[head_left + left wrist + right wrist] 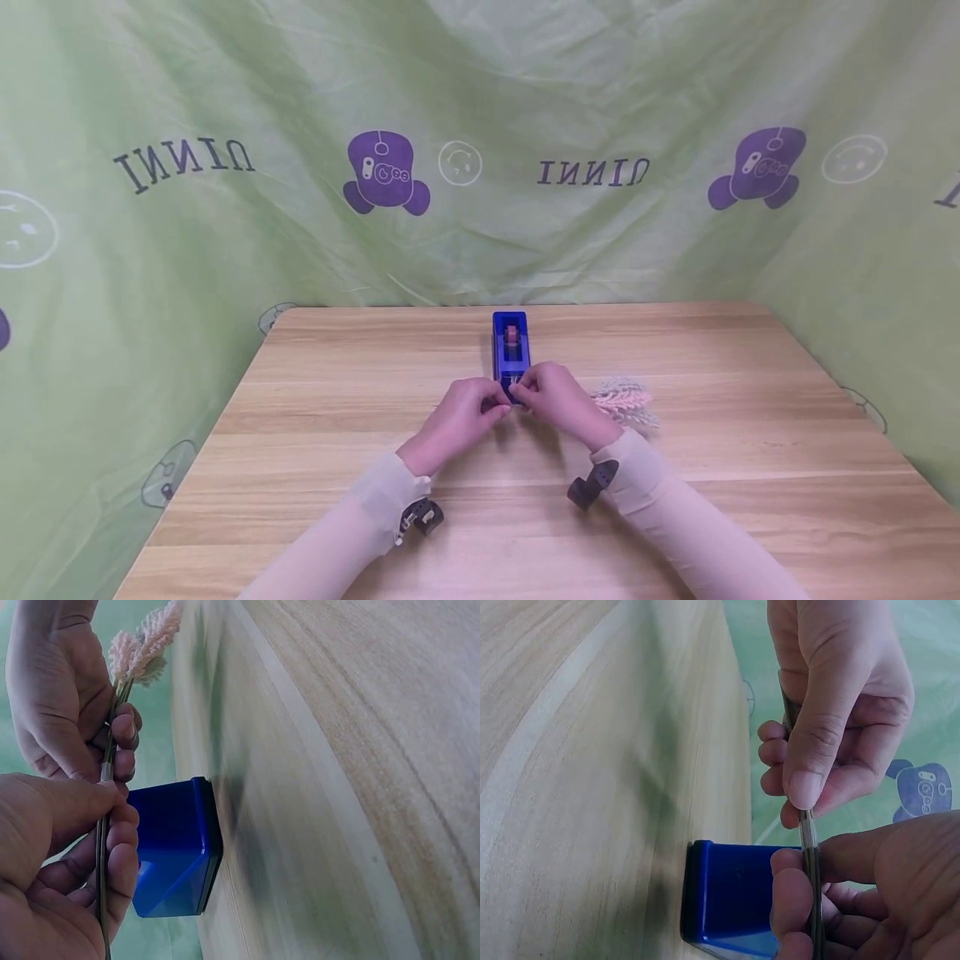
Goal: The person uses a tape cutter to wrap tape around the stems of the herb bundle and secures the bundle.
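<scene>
A small bunch of pink and grey dried-looking flowers (624, 402) lies out to the right of my hands in the head view. Its thin dark stems (103, 862) run through both hands. My left hand (463, 410) pinches the stems between thumb and fingers, toward their lower end. Close beside it, my right hand (561, 402) grips them nearer the blooms, fingers curled round. Between the two hands, a short shiny band of clear tape (808, 829) wraps the stems. Just beyond the fingers stands a blue tape dispenser (512, 362) with a reddish roll core.
The wooden table (315, 367) spreads out on all sides of the dispenser. A green printed curtain (480, 242) hangs behind it and along both sides. Black wrist cameras (423, 517) are strapped at the cream sleeves.
</scene>
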A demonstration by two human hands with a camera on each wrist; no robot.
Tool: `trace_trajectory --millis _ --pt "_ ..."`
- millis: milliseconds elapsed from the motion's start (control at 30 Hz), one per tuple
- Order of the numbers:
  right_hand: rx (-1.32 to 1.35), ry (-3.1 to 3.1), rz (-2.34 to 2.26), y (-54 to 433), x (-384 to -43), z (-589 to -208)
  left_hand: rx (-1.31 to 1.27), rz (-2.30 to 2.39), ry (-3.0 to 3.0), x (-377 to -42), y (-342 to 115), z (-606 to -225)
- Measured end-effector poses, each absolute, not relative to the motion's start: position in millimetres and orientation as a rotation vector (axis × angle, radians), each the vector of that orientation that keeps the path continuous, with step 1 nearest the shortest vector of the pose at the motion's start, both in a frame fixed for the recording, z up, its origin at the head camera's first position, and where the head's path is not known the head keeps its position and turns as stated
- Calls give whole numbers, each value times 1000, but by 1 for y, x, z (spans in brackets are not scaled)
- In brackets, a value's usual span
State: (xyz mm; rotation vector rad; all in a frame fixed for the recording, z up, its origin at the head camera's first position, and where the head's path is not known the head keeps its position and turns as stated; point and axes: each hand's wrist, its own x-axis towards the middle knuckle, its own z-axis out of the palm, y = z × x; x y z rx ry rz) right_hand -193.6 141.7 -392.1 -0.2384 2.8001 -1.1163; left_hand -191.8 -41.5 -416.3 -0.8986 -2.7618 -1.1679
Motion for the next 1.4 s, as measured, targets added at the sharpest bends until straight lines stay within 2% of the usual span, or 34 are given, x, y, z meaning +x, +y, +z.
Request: trace_trajectory --millis 333,633,1400 --pt "-272 2809 -1093 142 -195 -395 -742 -1248 -2773 -198 -36 -407" --pt "-247 2779 -1142 144 -196 -400 -635 -1121 -2819 -215 -25 -404" --pt "-103 2687 -1277 141 -195 -405 -585 -1134 -2821 -227 -20 -403"
